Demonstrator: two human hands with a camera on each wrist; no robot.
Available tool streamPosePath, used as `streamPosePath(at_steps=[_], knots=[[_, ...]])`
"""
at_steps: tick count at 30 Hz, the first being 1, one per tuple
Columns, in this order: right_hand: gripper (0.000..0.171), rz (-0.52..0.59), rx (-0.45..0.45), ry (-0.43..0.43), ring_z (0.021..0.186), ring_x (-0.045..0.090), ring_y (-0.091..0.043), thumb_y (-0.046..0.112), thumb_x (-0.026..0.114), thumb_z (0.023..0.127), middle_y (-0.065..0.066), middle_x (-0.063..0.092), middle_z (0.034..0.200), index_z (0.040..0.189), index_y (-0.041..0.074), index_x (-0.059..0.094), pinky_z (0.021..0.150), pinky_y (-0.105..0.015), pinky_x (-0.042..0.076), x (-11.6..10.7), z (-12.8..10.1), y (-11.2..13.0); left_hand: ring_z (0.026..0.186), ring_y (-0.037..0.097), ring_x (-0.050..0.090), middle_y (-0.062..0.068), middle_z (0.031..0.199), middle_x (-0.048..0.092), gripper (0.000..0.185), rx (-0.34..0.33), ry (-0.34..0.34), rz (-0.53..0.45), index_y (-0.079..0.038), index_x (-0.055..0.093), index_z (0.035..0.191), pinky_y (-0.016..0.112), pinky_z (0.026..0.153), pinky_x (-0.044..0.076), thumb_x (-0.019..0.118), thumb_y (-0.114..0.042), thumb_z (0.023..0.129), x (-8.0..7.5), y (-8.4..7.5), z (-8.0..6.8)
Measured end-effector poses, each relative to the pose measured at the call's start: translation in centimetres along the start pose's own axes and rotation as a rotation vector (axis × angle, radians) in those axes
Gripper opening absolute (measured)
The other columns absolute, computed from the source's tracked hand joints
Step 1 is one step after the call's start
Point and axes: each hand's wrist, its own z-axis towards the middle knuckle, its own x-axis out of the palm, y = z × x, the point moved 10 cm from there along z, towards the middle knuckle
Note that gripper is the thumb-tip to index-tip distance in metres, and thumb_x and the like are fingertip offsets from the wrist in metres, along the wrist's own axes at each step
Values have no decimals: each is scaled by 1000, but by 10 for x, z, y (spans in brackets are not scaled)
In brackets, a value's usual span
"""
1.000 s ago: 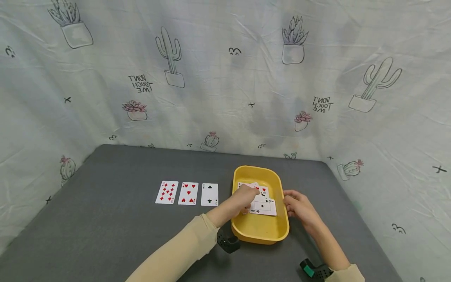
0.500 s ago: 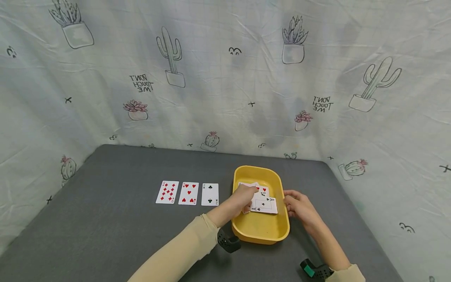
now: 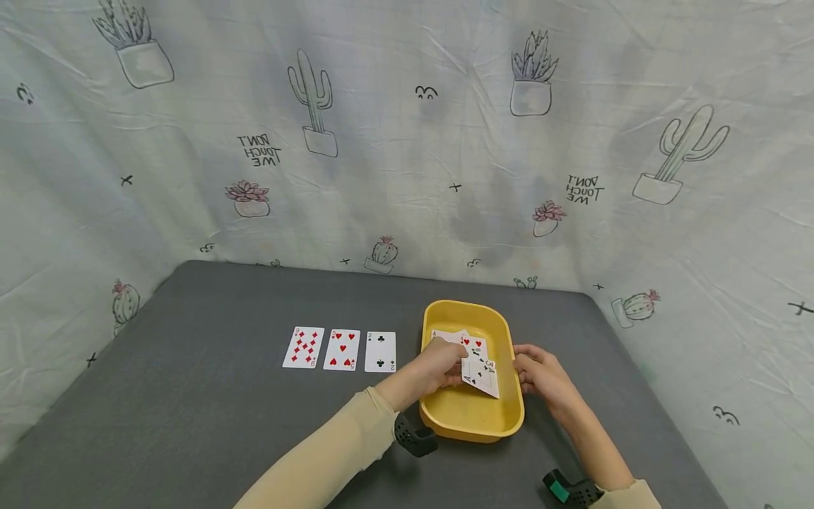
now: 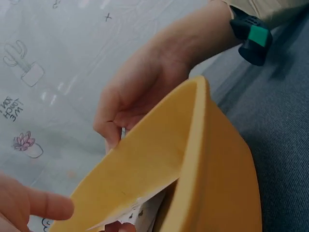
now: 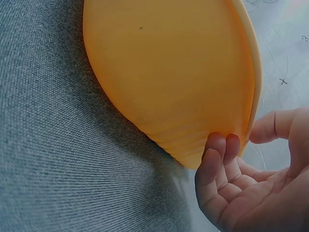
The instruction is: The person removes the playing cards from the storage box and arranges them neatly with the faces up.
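My left hand (image 3: 437,364) reaches over the near-left rim of a yellow plastic bin (image 3: 470,420) and pinches an ace of clubs playing card (image 3: 478,380) by its left side. The card is tilted above other cards. A card with red hearts (image 3: 473,344) and a further white card (image 3: 450,335) lie in the bin behind it, partly covered. In the left wrist view, fingertips (image 4: 120,227) touch the card's underside. My right hand (image 3: 539,371) holds the bin's right rim; in the right wrist view its thumb is at the rim and its fingers curl against the outer wall.
Left of the bin, a nine of diamonds (image 3: 303,347), a five of hearts (image 3: 342,350) and a two of clubs (image 3: 380,352) lie face up in a row on the dark grey table (image 3: 222,410). A cactus-print curtain (image 3: 381,141) hangs behind.
The ace of clubs has turned and tilted in my left hand, its right end swinging down toward me; part of a card marked 3 now shows at its edge. My right hand stays put.
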Motion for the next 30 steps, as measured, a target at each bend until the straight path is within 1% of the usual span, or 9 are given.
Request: streamPosePath(at_steps=[4,8,11,13,15,18,21,26,30], knots=[[37,6,6,-1,64,50,-16,7,52,95,-8,53,79,129,-6,50,62,-31,50,1,0,-2,98,32,67,23,108,63,35,-3,22,-16,15,45,124,41,82,55,54,4,92,2,4,3],[38,6,1,11,64,50,-15,8,52,95,-8,53,80,131,-7,48,61,-31,50,2,0,-1,102,35,65,25,111,61,36,17,42,15,19,48,124,45,84,54,55,8,89,4,5,5],[39,9,3,14,64,50,-14,8,52,96,-8,54,81,132,-7,47,61,-30,49,2,0,0,102,36,64,25,110,61,38,47,38,37,19,50,124,46,84,53,55,13,87,6,3,3],[40,17,8,9,63,51,-14,8,52,96,-8,56,81,132,-7,47,60,-29,49,2,0,1,100,35,65,23,107,62,40,68,24,49,18,50,124,46,83,54,54,16,85,6,0,3],[40,24,12,5,63,51,-14,7,51,96,-8,57,82,133,-7,46,59,-28,48,1,-1,1,95,32,66,20,102,62,43,83,-7,83,16,51,125,41,79,56,56,17,82,4,-2,2],[40,29,18,0,62,51,-14,6,51,96,-8,58,82,133,-8,46,58,-28,48,1,0,0,86,25,68,14,96,63,44,96,-49,153,12,55,124,30,64,57,61,15,80,1,-3,4],[39,28,22,-5,62,50,-14,6,50,96,-8,57,81,132,-8,46,58,-28,48,0,2,-2,80,21,68,10,94,63,44,110,-64,199,8,58,124,25,52,48,66,12,80,-3,-4,3],[39,21,18,-3,62,50,-14,7,51,96,-7,56,81,132,-7,46,58,-28,47,0,3,-3,77,17,67,8,92,64,35,177,-37,192,2,64,113,25,58,53,70,7,79,-10,-19,-7],[38,10,6,-3,63,49,-15,8,51,96,-7,53,80,131,-7,47,58,-30,48,0,2,-2,69,15,59,9,92,62,28,228,-37,184,-4,68,106,25,56,50,72,2,78,-23,-36,-22]])
